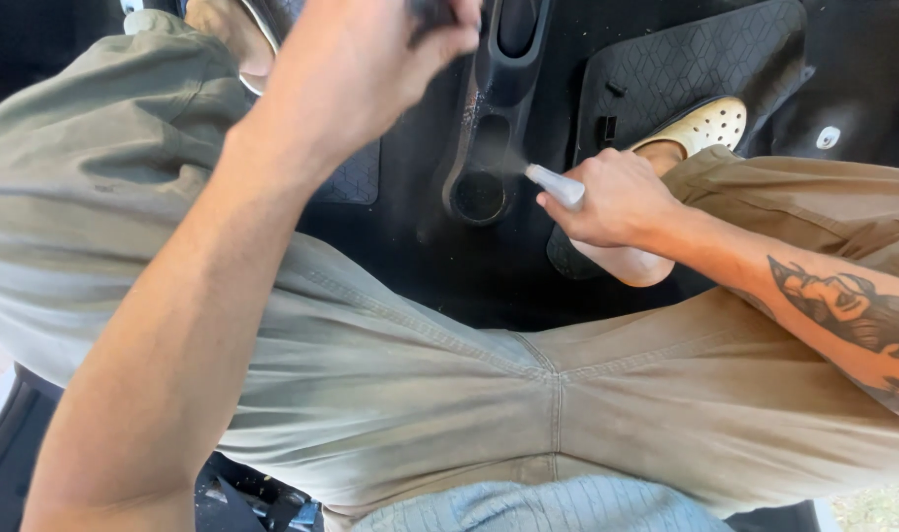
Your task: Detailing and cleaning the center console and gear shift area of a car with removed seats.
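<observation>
Head | right hand [617, 202] grips pale grey nozzle [556, 185] | spraying mist at black console [494, 118]

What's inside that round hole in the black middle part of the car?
The round hole in the black console looks dark and empty, with pale dust nearby. The right hand points a grey nozzle at it. Its bottom is too shadowed to see.

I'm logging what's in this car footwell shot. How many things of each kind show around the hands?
Hands: 2, left hand and right hand
Spray nozzle held in the right hand: 1
Cream perforated shoes: 1 clear; a second at top left is only partly visible
Black patterned floor mats: 2
Black centre console: 1
Total: 7, or 8 with the second shoe
</observation>
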